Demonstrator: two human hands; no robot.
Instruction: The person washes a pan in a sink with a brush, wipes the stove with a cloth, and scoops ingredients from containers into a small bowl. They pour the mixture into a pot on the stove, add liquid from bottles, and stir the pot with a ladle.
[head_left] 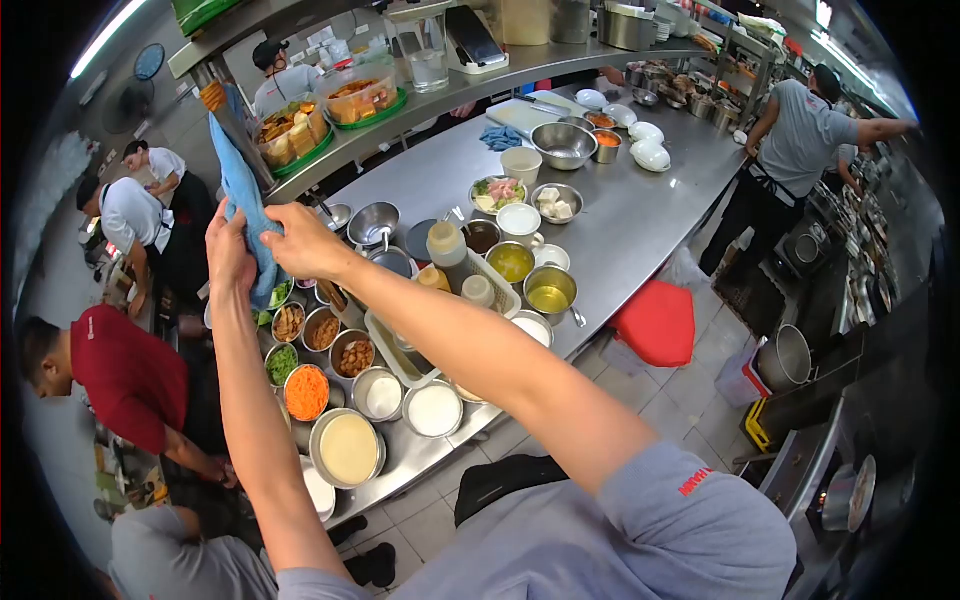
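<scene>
A blue cloth point(237, 170) is stretched upright between my two hands, close to the shelf post at the left end of the counter. My left hand point(230, 252) grips its near side with the fingers closed. On the other side my right hand point(300, 241) is closed on the same cloth, the thumb pointing up along it. The lower end of the cloth hangs down by the bowls of green vegetables. Below my forearms stand several metal containers, among them shredded carrot point(306, 392), chopped greens point(282, 364) and a pale yellow liquid point(349, 448).
A steel counter point(640, 230) carries bowls, a bottle basket point(403, 362) and pots of yellow liquid point(551, 291). Above it, a shelf holds food tubs point(292, 135) and a water jug point(424, 50). Co-workers stand left and right. A red-covered stool point(655, 322) stands beside the counter.
</scene>
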